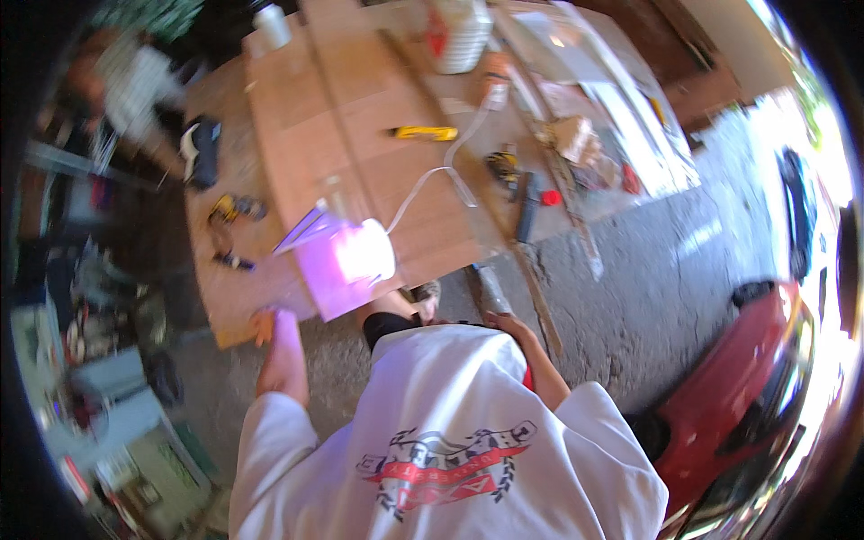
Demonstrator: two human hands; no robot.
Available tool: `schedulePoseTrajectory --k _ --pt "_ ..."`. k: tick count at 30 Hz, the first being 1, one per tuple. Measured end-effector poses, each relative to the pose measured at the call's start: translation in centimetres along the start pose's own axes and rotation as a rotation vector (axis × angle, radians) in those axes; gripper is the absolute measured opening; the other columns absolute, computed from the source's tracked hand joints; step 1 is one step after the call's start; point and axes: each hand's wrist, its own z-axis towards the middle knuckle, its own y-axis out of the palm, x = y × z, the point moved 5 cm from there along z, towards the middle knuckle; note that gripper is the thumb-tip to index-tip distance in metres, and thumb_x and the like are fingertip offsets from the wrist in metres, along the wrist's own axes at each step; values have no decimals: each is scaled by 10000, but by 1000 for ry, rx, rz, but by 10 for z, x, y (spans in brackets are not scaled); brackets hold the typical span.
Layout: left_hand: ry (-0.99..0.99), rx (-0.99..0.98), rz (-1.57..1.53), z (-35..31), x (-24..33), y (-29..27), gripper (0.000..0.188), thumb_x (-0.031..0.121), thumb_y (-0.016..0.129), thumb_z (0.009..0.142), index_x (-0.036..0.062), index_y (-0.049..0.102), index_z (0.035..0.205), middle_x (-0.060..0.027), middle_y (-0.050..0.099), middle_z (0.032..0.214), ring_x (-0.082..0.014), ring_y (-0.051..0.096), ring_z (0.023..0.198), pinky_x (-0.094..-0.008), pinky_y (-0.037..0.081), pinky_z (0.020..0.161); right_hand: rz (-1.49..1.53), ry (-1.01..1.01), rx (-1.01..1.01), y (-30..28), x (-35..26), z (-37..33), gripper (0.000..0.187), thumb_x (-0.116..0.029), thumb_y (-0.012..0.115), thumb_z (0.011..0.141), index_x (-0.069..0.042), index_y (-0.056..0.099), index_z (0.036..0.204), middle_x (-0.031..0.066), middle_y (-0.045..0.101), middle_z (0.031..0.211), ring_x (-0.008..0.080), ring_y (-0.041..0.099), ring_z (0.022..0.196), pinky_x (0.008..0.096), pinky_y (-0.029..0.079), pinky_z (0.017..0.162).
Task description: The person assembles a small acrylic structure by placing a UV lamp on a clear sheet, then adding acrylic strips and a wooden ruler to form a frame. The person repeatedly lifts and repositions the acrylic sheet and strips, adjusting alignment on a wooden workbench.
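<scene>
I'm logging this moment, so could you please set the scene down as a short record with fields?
Left hand: on the wooden tabletop, near left corner
Right hand: beside the white shirt; grip unclear
Light: glowing lamp on the tabletop, white cable leading toward it
Tool: slim yellow tool beyond the lamp
Right side: red car

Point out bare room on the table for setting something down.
Bare wooden boards stretch between the white bottle, yellow tool and glowing lamp. A smaller patch lies right of the lamp, nearer you than the white cable. The right is crowded: black tool, red piece, tan bundle. Your left hand occupies the near-left corner.
</scene>
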Motion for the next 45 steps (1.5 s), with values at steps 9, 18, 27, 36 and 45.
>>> schedulePoseTrajectory --k 9,18,27,36,45 --pt "112 50 238 14 -24 17 531 392 495 912 25 360 1272 -305 635 1102 -455 680 911 -597 551 764 -206 -215 -51 -14 -28 0 569 -570 551 957 -69 713 1171 209 697 1110 248 666 974 348 525 854" --pt "25 -2 -30 -18 -17 -18 511 418 435 921 2 347 1205 -319 628 1077 -479 675 916 -590 556 767 -244 -197 -87 -26 -45 11 557 -530 542 974 -34 699 1173 180 709 1035 220 663 891 346 530 785" --pt "9 66 -8 -9 -22 -7 499 411 459 920 4 365 1193 -318 636 1036 -479 676 905 -589 554 752 -209 -136 -112 -24 -66 -16 529 -476 586 956 -10 693 1181 142 730 1060 203 670 922 351 521 829" --pt "37 35 7 -22 -16 -20 523 415 458 922 4 344 1225 -313 635 1060 -481 672 918 -598 552 760 -216 -92 -93 -21 -45 10 548 -489 579 960 1 682 1183 162 726 1085 198 675 934 344 527 823" --pt "-7 5 48 -26 -11 -23 486 403 425 933 23 337 1224 -325 625 1099 -475 671 939 -580 568 760 -309 -115 -58 -14 -44 4 617 -541 576 953 17 667 1202 169 726 1063 202 677 928 345 532 814"
